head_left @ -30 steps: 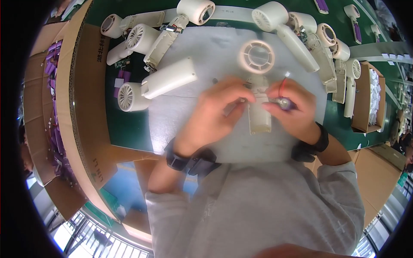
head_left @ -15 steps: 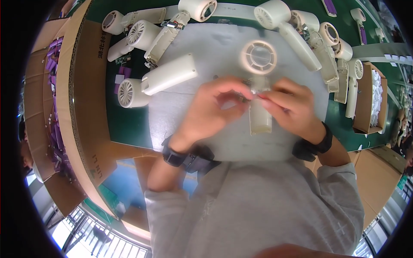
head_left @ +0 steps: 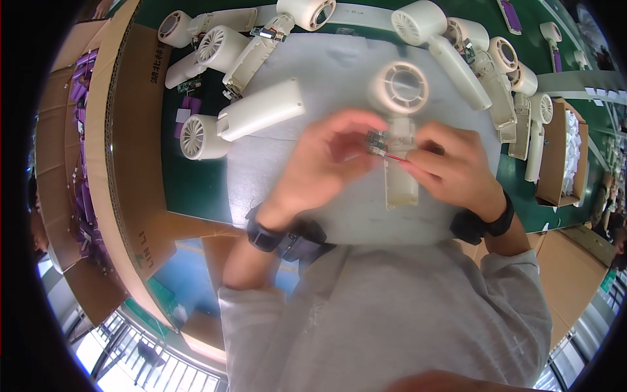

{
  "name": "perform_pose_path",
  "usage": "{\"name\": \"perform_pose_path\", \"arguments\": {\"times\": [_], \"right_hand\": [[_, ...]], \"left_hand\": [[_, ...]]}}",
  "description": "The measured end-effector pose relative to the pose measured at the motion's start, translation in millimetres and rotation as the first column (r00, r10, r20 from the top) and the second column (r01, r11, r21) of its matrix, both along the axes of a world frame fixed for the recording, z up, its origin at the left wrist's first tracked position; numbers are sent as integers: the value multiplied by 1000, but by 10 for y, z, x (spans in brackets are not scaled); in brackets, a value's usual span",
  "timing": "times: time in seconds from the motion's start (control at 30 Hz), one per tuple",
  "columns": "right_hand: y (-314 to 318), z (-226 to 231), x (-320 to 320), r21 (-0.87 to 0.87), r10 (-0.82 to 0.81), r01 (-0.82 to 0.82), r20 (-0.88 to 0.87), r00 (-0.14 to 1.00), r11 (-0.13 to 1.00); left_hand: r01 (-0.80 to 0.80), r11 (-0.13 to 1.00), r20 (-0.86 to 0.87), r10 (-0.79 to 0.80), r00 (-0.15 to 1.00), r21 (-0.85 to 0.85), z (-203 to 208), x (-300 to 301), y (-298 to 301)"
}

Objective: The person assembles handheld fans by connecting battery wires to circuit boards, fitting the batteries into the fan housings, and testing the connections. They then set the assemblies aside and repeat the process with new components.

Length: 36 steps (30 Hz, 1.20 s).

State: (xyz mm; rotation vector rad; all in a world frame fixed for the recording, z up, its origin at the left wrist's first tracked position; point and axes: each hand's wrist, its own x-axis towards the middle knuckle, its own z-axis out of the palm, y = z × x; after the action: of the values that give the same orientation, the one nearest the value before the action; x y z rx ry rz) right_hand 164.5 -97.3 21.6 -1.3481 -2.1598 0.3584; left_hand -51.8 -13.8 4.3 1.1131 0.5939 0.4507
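the parts on the small circuit board [head_left: 375, 142] are too fine for me to make out. the red wire [head_left: 396, 158] slips from sight behind the right hand [head_left: 450, 163], which also hides part of the pale handle shell [head_left: 401, 186]. the round fan head [head_left: 381, 89] beyond looks blurred; another white fan [head_left: 297, 12] is cut by the upper edge.

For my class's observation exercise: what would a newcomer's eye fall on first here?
At the centre, the left hand holds a circuit board and the right hand pinches a red wire leading to it. Beneath them, a pale fan with an open handle rests on a grey mat. At far left, a cardboard box holds purple cylinders.
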Motion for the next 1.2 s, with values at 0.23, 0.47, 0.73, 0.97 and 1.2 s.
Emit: {"name": "perform_pose_path", "arguments": {"times": [0.23, 0.47, 0.73, 0.97, 1.2], "right_hand": [[24, 7, 4, 89, -46, 41, 60, 997, 995], [31, -3, 6, 52, -59, 61, -27, 998, 997], [38, -67, -3, -18, -26, 24, -113, 993, 1000], [-10, -94, -94, -54, -156, 151, -109, 982, 987], [28, -56, -193, -4, -222, 223, -121, 968, 975]], "left_hand": [[-20, 1000, -5, 20, 1000, 21, -7, 3, -13], [-4, 993, -69, 12, 998, 117, -1, -4, -9], [-77, 969, 14, 76, 997, 235, -35, 25, -21], [2, 793, -31, 20, 999, 609, -39, 50, 12], [-46, 829, -80, 109, 991, 557, -20, 68, -42]]}}
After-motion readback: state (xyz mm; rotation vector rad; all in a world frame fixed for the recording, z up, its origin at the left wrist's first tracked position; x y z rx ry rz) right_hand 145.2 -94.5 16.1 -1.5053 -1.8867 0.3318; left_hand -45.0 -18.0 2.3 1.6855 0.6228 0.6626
